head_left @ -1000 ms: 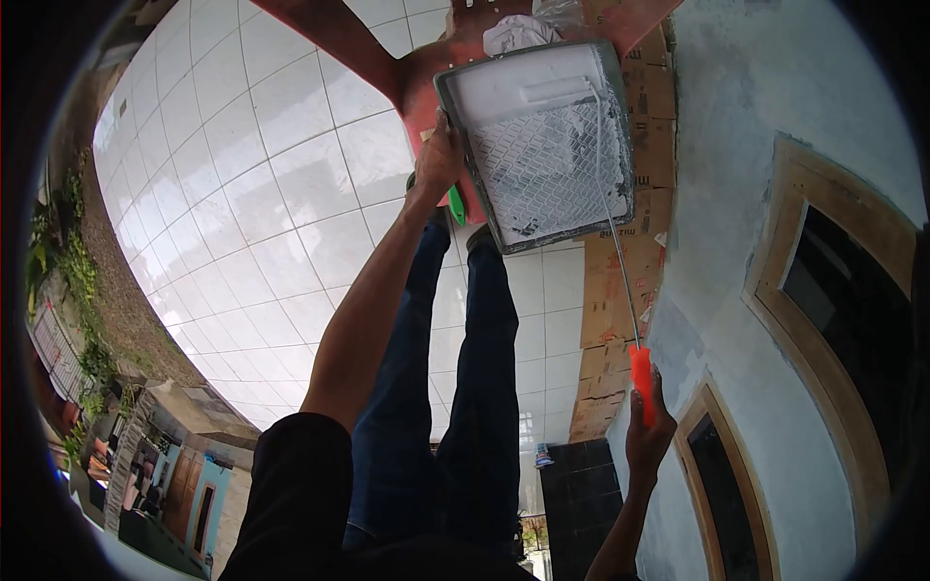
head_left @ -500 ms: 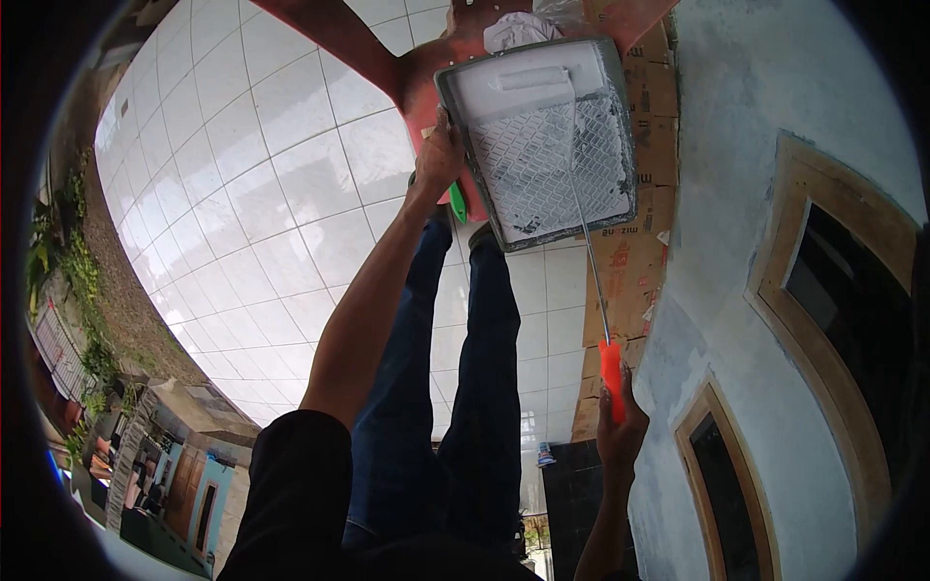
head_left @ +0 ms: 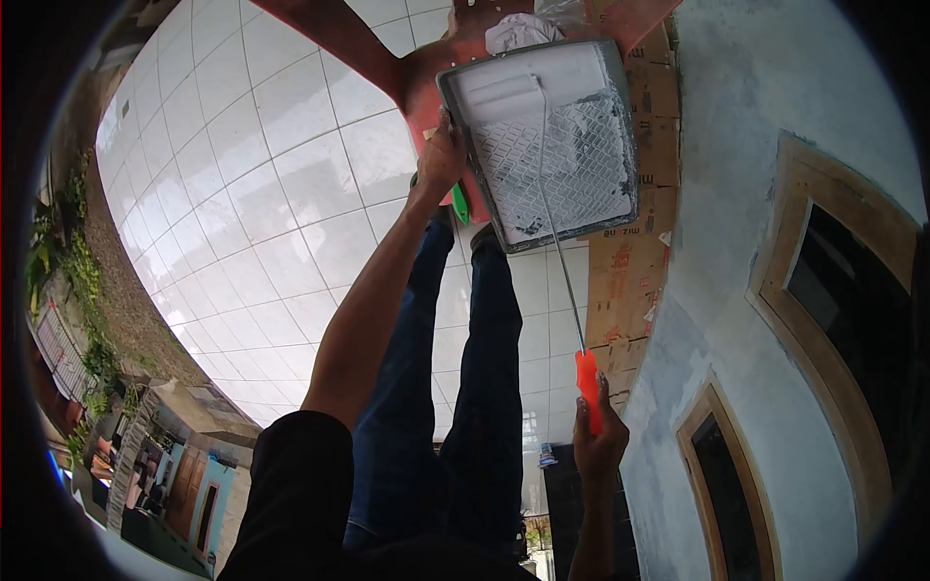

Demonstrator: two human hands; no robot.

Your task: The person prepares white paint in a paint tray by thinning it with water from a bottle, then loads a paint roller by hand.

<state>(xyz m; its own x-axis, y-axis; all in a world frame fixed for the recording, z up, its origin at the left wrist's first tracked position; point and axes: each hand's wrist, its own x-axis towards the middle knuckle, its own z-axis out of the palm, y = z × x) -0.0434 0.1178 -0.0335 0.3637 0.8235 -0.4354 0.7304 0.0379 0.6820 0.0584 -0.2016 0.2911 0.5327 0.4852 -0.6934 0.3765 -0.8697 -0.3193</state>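
My right hand (head_left: pixel 601 436) is closed around the orange handle of a paint roller (head_left: pixel 588 382). Its long thin metal rod reaches up to the paint tray (head_left: pixel 628 145), where the paint-covered roller head lies in the pale paint at the far end and is hard to make out. The tray's ridged slope is smeared with paint. At the tray's left rim, my left hand (head_left: pixel 441 160) grips the edge, with the thumb side against it. Below the tray is a red plastic chair (head_left: pixel 421 82). A green-handled tool (head_left: pixel 459 203) lies near my left hand, partly hidden.
A crumpled white cloth (head_left: pixel 523 34) sits behind the tray. Flattened cardboard (head_left: pixel 620 281) runs along the foot of the grey-blue wall (head_left: pixel 717 290), which has wood-framed windows (head_left: pixel 717 465). White floor tiles (head_left: pixel 281 194) spread to the left, with plants beyond.
My right hand has moved left with the paint roller, and the roller head has shifted left in the tray's paint. My left hand stays on the rim.
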